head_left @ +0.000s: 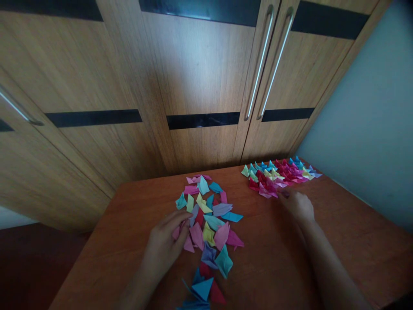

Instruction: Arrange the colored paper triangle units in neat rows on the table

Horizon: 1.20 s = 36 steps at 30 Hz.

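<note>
Loose origami pieces in pink, blue, yellow, purple and red lie in a scattered pile (214,222) along the middle of the table. At the pile's left side, my left hand (166,241) has its thumb and fingers closed around a pink origami piece (176,232). Further right, opened-out origami pieces with pointed tips stand close together in rows (274,174). My right hand (299,207) is at the front edge of these rows, its fingertips pinched on a small dark purple-pink origami piece, mostly hidden by the fingers.
The reddish-brown wooden table (125,228) meets a wooden cupboard (200,64) with long metal handles (260,64) at its far edge. A pale wall (364,142) borders the right side. Blue and red pieces (203,288) lie close to the near edge of view.
</note>
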{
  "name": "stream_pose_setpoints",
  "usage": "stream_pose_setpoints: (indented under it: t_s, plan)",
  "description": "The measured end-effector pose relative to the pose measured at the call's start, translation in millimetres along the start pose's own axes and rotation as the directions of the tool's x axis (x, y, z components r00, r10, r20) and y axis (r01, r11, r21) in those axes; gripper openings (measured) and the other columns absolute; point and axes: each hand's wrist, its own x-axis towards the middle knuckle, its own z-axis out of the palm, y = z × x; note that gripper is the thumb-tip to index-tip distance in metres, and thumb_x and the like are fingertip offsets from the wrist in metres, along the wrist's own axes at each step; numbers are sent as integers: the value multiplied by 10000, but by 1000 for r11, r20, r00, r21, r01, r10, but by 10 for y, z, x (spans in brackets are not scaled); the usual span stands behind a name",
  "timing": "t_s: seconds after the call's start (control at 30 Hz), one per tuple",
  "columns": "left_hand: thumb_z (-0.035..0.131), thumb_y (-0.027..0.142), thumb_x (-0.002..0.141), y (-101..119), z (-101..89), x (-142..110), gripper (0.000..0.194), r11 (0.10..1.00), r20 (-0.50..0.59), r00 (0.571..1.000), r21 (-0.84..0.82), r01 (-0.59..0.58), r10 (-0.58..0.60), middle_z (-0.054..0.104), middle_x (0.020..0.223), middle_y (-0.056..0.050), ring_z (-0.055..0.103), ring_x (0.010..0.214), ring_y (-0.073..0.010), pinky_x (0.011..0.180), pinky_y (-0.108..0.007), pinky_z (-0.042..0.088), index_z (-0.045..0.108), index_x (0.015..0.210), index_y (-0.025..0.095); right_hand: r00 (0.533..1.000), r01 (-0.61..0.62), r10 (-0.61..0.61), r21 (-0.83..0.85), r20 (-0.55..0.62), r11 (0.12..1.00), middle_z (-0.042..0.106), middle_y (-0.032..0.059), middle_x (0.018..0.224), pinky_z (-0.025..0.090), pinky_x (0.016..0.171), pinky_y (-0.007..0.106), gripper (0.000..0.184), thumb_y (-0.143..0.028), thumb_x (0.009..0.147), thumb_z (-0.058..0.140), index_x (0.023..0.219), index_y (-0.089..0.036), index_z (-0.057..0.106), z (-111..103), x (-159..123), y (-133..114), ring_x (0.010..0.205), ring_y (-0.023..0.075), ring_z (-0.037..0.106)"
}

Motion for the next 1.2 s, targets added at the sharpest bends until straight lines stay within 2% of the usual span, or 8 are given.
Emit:
stream_pose_setpoints:
  t_s: [0.13,0.27,0.4,0.57,0.7,0.9,1.1,1.2]
  plan:
    - [522,260,859,-22,5,6,192,1000,-7,1000,21,16,-16,737,1001,-42,703,909,-200,818,-312,570,685,961,263,1000,-7,7,17,-28,1000,732,86,816,396,532,261,309,-430,813,547,996,-258,727,-43,1,-4,687,227,671]
    - [521,300,860,-152,-79,26,224,992,-13,994,67,106,-105,728,1048,-43,693,944,-217,860,-345,552,669,1024,264,986,15,7,132,-165,991,731,81,803,426,561,268,373,-455,851,493,1029,-212,713,-99,-46,-177,680,223,669]
    - [538,329,822,-481,-201,19,410,950,-9,955,103,296,-297,676,1168,-92,669,1002,-262,861,-405,545,583,1213,215,970,222,-160,393,-184,892,732,90,895,486,668,273,382,-434,881,468,1008,-166,708,-32,-197,-550,747,208,678]
    - [519,313,815,-779,-134,-17,505,904,133,900,-46,424,-415,595,1288,-157,601,1140,-278,926,-438,508,498,1294,155,915,359,-403,512,-27,780,731,69,924,506,699,307,303,-347,880,461,977,-198,706,143,-410,-958,771,211,676]
    - [570,333,809,-721,-49,4,410,913,206,902,-78,401,-378,669,1186,-124,639,1070,-271,935,-436,498,586,1190,182,904,330,-425,558,47,761,728,63,887,501,666,307,296,-320,879,443,948,-196,704,207,-462,-1037,722,203,669]
    - [553,313,810,-648,-127,-9,317,905,295,889,-137,402,-350,697,1147,-76,666,1004,-241,866,-364,532,644,1094,208,911,312,-412,599,32,737,713,53,830,487,658,290,259,-312,873,465,910,-187,689,216,-427,-985,681,185,647]
    - [544,346,807,-679,-145,-17,236,913,280,876,6,407,-393,734,860,-31,677,745,-206,674,-289,514,677,943,207,891,333,-450,602,50,726,705,43,787,479,640,279,243,-289,871,464,874,-192,687,218,-431,-1003,680,181,646]
    - [552,354,802,-653,-166,9,196,915,259,882,23,403,-394,728,825,-22,668,732,-204,663,-282,493,681,841,212,892,319,-448,620,59,717,706,41,802,481,637,278,245,-294,876,461,864,-192,684,185,-446,-1033,678,177,647]
